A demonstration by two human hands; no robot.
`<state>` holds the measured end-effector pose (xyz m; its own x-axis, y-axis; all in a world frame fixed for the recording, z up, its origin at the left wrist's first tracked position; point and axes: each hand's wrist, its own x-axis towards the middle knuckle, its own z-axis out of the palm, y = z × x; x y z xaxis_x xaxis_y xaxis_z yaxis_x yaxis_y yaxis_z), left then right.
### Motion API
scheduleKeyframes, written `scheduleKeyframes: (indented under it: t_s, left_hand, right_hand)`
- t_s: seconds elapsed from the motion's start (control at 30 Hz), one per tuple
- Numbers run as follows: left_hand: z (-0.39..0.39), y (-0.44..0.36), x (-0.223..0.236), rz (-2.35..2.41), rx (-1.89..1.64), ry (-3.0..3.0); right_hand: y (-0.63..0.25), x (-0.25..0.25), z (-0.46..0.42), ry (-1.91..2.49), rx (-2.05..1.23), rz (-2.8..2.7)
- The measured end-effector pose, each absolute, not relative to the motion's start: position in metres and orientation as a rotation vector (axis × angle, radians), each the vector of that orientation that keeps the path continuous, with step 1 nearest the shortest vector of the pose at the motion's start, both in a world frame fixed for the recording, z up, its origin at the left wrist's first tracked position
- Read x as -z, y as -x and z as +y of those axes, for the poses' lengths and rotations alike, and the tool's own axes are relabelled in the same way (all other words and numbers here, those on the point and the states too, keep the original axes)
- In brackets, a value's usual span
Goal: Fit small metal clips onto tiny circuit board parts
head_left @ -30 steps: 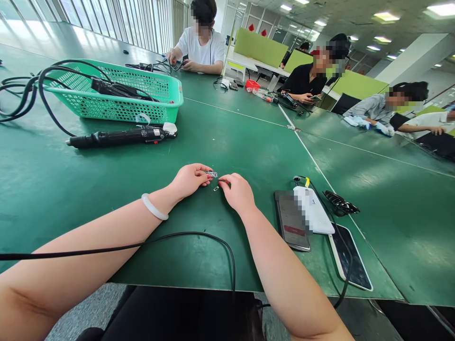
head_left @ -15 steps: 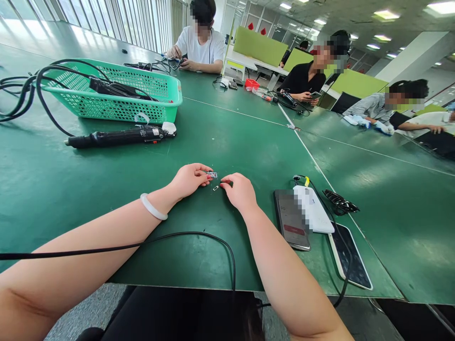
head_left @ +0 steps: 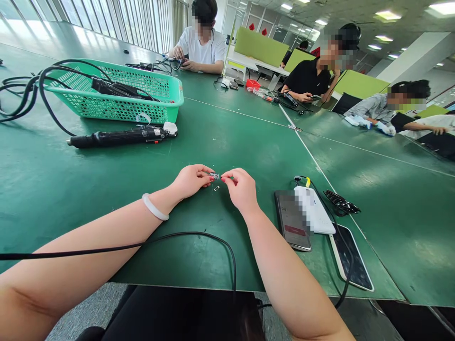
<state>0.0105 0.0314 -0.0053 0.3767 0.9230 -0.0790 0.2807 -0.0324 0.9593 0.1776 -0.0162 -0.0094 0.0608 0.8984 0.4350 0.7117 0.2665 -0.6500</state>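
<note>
The left hand (head_left: 195, 180) has its fingers clamped on a small silvery part (head_left: 214, 176) above the green counter (head_left: 199, 265), and the right hand (head_left: 240, 189) is just to the right of that part, its thumb and forefinger together, though whether they pinch anything is too small to tell. Just below the silvery part, a tiny rectangular piece (head_left: 216, 188) lies on the counter.

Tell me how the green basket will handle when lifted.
The green basket is probably light for its size, given its perforated walls. It looks fairly stiff, holding its shape. The black cables over its rim might drag.
</note>
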Motion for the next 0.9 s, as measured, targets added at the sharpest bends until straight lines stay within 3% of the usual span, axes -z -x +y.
scheduleKeyframes:
  t_s: [0.9]
  left_hand:
    - [0.0296, -0.0121, 0.0001, 1.104, -0.748, -1.494]
  right_hand:
    - [-0.1709, 0.0095, -0.0191, 1.481, -0.269, -1.699]
